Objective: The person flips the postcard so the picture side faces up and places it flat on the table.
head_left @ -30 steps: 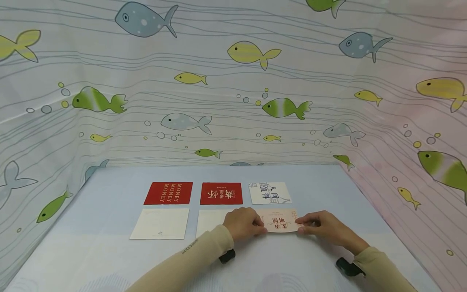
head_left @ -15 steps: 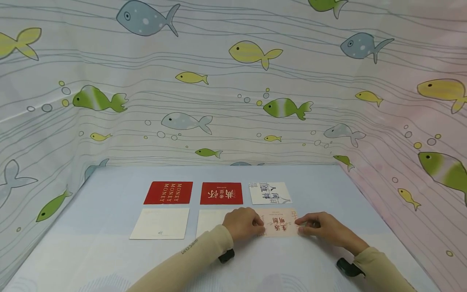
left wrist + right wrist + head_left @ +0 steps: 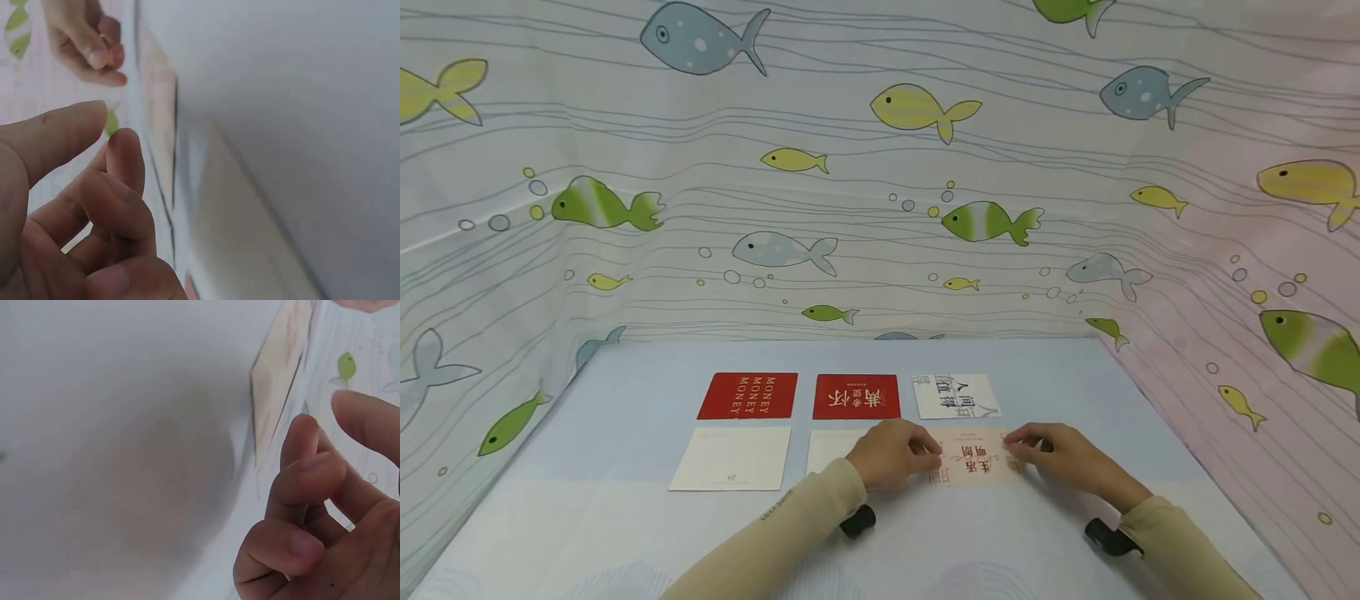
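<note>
A pale pink card (image 3: 973, 457) printed with red characters lies flat at the right end of the front row. My left hand (image 3: 891, 455) hovers by its left edge, thumb and fingers loosely bent with nothing between them. At the card's right edge, my right hand (image 3: 1067, 457) is just as loosely curled and holds nothing. In the left wrist view, a gap shows between the left hand (image 3: 94, 194) and the pink card (image 3: 160, 94). The right wrist view shows the right hand (image 3: 325, 500) apart from the card (image 3: 275, 378) too.
Behind stand a red "MONEY" card (image 3: 748, 396), another red card (image 3: 855, 397) and a white card with blue characters (image 3: 955, 397). In front lie a cream card (image 3: 730, 460) and a second cream card (image 3: 829, 446), partly hidden by my left hand. Fish-patterned cloth (image 3: 880, 192) encloses the table (image 3: 587, 517).
The pink card, bowed between my hands a second ago, now lies flat. Both hands have let go of it and lifted slightly, the left shifting a little leftward.
</note>
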Demonstrator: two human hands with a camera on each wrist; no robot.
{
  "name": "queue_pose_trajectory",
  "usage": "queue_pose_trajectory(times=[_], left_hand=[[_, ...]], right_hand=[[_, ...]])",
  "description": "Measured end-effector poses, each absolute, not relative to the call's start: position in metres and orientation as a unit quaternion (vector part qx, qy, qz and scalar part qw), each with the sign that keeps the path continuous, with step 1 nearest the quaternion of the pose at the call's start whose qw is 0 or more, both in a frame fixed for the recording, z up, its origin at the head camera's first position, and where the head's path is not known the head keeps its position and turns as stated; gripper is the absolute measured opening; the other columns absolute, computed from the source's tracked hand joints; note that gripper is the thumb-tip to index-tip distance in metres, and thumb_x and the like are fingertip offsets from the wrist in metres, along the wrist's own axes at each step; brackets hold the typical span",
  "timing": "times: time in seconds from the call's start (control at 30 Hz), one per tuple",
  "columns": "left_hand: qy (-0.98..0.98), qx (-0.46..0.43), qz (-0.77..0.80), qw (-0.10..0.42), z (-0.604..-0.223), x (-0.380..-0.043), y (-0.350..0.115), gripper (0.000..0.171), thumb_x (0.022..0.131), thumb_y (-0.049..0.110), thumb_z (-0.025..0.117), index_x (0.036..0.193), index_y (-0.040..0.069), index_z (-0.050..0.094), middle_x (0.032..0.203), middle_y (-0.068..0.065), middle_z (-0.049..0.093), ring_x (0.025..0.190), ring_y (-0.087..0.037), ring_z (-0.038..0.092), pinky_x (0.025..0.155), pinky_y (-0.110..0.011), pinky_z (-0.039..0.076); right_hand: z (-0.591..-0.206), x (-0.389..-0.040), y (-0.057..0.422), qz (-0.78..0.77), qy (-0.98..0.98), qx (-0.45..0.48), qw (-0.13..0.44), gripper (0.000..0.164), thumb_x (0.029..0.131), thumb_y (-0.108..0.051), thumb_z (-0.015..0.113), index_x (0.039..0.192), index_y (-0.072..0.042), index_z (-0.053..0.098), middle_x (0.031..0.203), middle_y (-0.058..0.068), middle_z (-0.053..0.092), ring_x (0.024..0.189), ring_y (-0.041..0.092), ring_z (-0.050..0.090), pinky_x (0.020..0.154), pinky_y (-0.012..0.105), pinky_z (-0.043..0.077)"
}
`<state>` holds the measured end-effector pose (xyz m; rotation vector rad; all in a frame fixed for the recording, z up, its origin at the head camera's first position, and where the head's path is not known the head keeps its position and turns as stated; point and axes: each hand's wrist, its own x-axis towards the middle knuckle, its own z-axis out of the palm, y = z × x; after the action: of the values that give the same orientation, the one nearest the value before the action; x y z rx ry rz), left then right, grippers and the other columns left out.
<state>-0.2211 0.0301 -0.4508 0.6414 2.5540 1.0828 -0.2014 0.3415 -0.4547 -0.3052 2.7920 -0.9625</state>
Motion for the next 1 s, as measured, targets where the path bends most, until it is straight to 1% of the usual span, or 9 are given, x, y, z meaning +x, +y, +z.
queue_pose_trajectory(times=[0.13,0.3,0.4,0.47,0.6,0.73,0.87,0.93,1.0], left_hand=[[0.885,0.225,0.387,0.128,-0.443,-0.226,0.015,0.017,0.090,0.031,0.076,0.105,0.023,0.078,0.082,0.013,0.062,0.085,-0.011,0.056,0.073,-0.032,0.048],[0.887,0.229,0.393,0.082,-0.429,-0.230,-0.012,0.022,0.092,0.027,0.074,0.113,0.018,0.076,0.088,0.015,0.063,0.097,-0.017,0.061,0.081,-0.036,0.049],[0.892,0.227,0.386,0.055,-0.421,-0.232,-0.030,0.021,0.092,0.025,0.075,0.113,0.018,0.076,0.089,0.014,0.064,0.097,-0.017,0.063,0.082,-0.036,0.050],[0.898,0.218,0.379,0.046,-0.417,-0.232,-0.042,0.022,0.092,0.025,0.076,0.113,0.019,0.076,0.089,0.014,0.065,0.093,-0.014,0.062,0.079,-0.035,0.051],[0.914,0.184,0.358,0.042,-0.415,-0.232,-0.064,0.025,0.089,0.026,0.079,0.113,0.019,0.075,0.089,0.014,0.065,0.089,-0.011,0.060,0.074,-0.033,0.050],[0.929,0.146,0.337,0.049,-0.420,-0.232,-0.085,0.028,0.087,0.025,0.081,0.113,0.018,0.075,0.090,0.012,0.064,0.087,-0.013,0.058,0.072,-0.034,0.049],[0.939,0.131,0.312,0.057,-0.429,-0.232,-0.100,0.034,0.082,0.026,0.085,0.113,0.019,0.075,0.092,0.009,0.064,0.090,-0.015,0.058,0.074,-0.036,0.050],[0.946,0.130,0.291,0.054,-0.434,-0.232,-0.105,0.038,0.079,0.028,0.088,0.114,0.020,0.075,0.093,0.008,0.065,0.092,-0.015,0.059,0.077,-0.037,0.051],[0.952,0.134,0.270,0.047,-0.438,-0.231,-0.108,0.044,0.075,0.031,0.090,0.115,0.020,0.074,0.094,0.006,0.064,0.092,-0.015,0.059,0.076,-0.038,0.052]], right_hand=[[-0.452,-0.203,0.336,-0.334,0.935,-0.100,0.073,0.026,0.097,-0.036,0.069,0.116,-0.017,0.073,0.099,-0.002,0.066,0.079,0.018,0.058,0.065,0.028,0.047],[-0.450,-0.204,0.325,-0.343,0.932,-0.107,0.055,0.028,0.098,-0.035,0.068,0.119,-0.017,0.071,0.102,-0.002,0.066,0.084,0.018,0.060,0.070,0.032,0.048],[-0.448,-0.206,0.316,-0.352,0.927,-0.119,0.048,0.029,0.099,-0.033,0.067,0.121,-0.016,0.071,0.102,-0.003,0.067,0.085,0.017,0.061,0.071,0.033,0.049],[-0.447,-0.207,0.310,-0.358,0.923,-0.131,0.044,0.029,0.099,-0.031,0.067,0.123,-0.015,0.070,0.102,-0.003,0.068,0.085,0.017,0.062,0.071,0.032,0.049],[-0.445,-0.210,0.298,-0.372,0.916,-0.145,0.041,0.030,0.099,-0.029,0.069,0.125,-0.014,0.069,0.102,-0.003,0.067,0.086,0.018,0.062,0.072,0.032,0.051],[-0.446,-0.213,0.284,-0.373,0.914,-0.151,0.044,0.032,0.098,-0.030,0.070,0.126,-0.015,0.068,0.101,-0.004,0.065,0.086,0.017,0.062,0.072,0.031,0.052],[-0.447,-0.216,0.271,-0.376,0.911,-0.166,0.048,0.033,0.098,-0.029,0.070,0.128,-0.016,0.066,0.099,-0.006,0.065,0.086,0.017,0.062,0.071,0.030,0.052],[-0.448,-0.217,0.264,-0.378,0.907,-0.177,0.050,0.034,0.098,-0.029,0.070,0.129,-0.015,0.065,0.100,-0.006,0.064,0.086,0.017,0.062,0.069,0.029,0.053],[-0.449,-0.218,0.257,-0.379,0.904,-0.188,0.053,0.036,0.097,-0.030,0.070,0.130,-0.014,0.064,0.101,-0.006,0.063,0.087,0.017,0.062,0.067,0.029,0.053]])
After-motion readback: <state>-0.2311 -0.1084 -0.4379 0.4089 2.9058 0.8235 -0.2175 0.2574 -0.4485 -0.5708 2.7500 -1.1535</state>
